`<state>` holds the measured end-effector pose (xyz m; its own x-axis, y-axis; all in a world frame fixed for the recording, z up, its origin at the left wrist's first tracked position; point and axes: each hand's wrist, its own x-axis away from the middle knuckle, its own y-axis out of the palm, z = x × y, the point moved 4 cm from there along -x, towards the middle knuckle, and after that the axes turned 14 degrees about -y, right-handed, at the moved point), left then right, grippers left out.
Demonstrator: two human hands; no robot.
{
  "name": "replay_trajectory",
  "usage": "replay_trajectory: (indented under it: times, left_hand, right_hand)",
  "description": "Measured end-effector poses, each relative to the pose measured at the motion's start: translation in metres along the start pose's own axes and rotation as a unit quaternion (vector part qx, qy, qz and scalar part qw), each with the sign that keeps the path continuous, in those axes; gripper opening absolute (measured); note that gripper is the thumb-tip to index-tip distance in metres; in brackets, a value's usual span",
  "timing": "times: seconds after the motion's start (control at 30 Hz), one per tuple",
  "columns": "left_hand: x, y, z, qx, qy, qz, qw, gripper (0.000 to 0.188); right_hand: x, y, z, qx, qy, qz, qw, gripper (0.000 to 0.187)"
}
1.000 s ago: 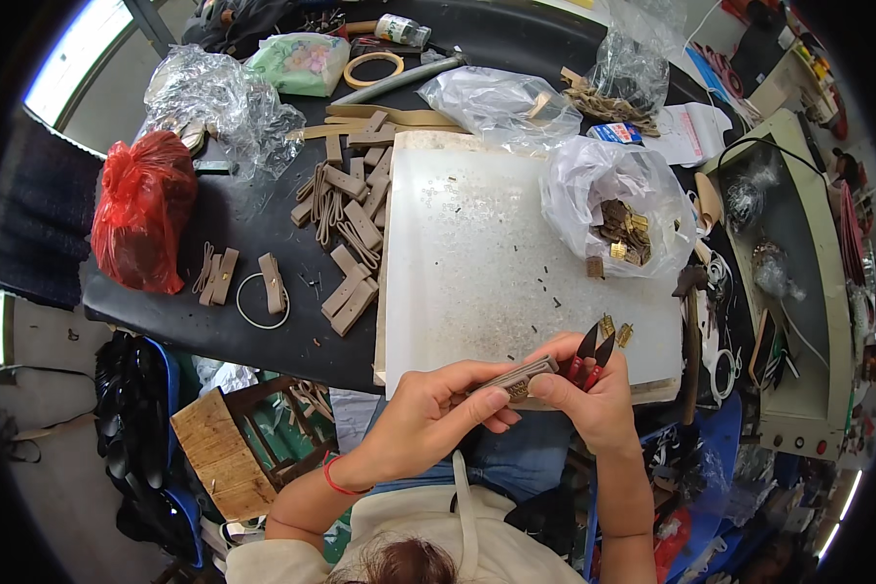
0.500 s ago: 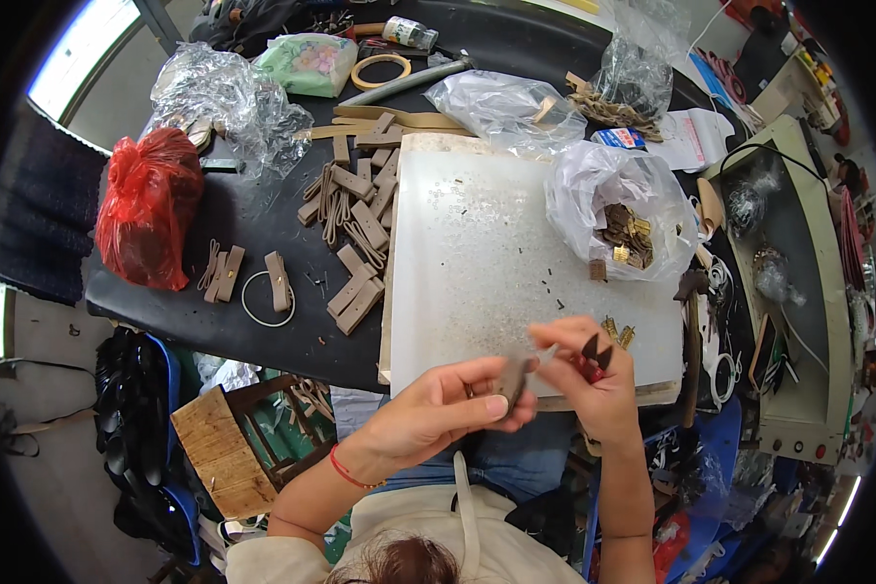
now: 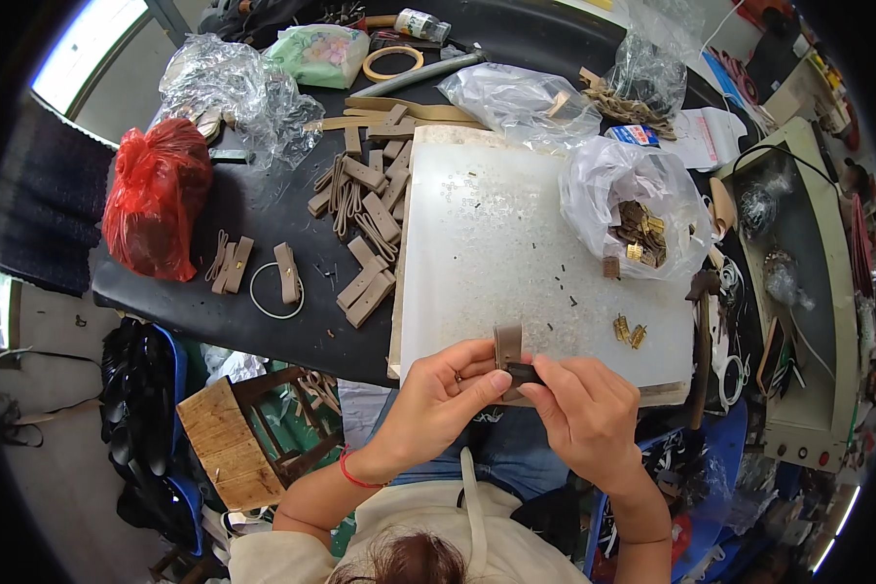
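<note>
My left hand (image 3: pixel 457 389) grips a folded taupe strap (image 3: pixel 507 343), which stands upright between thumb and fingers above the near edge of the white board (image 3: pixel 487 243). My right hand (image 3: pixel 584 409) is closed, thumb and fingertips pinching a small dark flat piece (image 3: pixel 524 373) against the strap's lower part. Whether that piece belongs to the strap or to a tool cannot be made out. Just beyond the right hand lie a few gold metal fittings (image 3: pixel 629 332). More folded straps (image 3: pixel 368 277) are heaped left of the board.
A clear bag (image 3: pixel 579 180) holding gold fittings sits at the board's right. Beside it is a hammer (image 3: pixel 701 292). A red bag (image 3: pixel 156 200), a white ring (image 3: pixel 263 310) and loose straps (image 3: pixel 232 265) lie at left. A wooden stool (image 3: pixel 226 443) stands below the table edge.
My right hand has come in against the strap and turned. The pointed dark blades and red part seen in it before no longer show. The strap now stands more upright in my left hand.
</note>
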<state>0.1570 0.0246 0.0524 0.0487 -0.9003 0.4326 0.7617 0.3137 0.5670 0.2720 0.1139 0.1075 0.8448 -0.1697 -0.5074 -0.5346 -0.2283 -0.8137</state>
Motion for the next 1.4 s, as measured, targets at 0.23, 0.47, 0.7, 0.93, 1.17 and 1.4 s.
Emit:
replay_trajectory:
  times: [0.23, 0.47, 0.7, 0.93, 1.17, 1.4]
  left_hand:
    - [0.0, -0.001, -0.01, -0.05, 0.073, 0.027, 0.996, 0.034]
    - [0.003, -0.002, -0.002, 0.009, 0.008, -0.034, 0.999, 0.033]
    - [0.008, 0.0, -0.009, -0.095, 0.064, 0.064, 0.991, 0.029]
    - [0.014, -0.006, 0.005, -0.17, 0.174, 0.162, 0.956, 0.021]
    - [0.022, 0.008, 0.04, -0.479, 0.419, 0.26, 0.726, 0.038]
    - [0.005, 0.001, 0.019, -0.234, 0.206, 0.121, 0.942, 0.043]
  right_hand:
    - [-0.003, 0.004, 0.02, -0.299, 0.303, -0.118, 0.897, 0.014]
    - [0.0, -0.002, 0.018, -0.289, 0.274, -0.087, 0.913, 0.014]
    - [0.002, 0.006, 0.021, -0.361, 0.34, -0.162, 0.853, 0.016]
    - [0.002, -0.002, 0.009, -0.278, 0.266, -0.154, 0.91, 0.024]
    - [0.029, 0.004, 0.024, -0.446, 0.385, 0.06, 0.806, 0.02]
    - [0.018, 0.013, 0.024, -0.473, 0.362, 0.154, 0.788, 0.024]
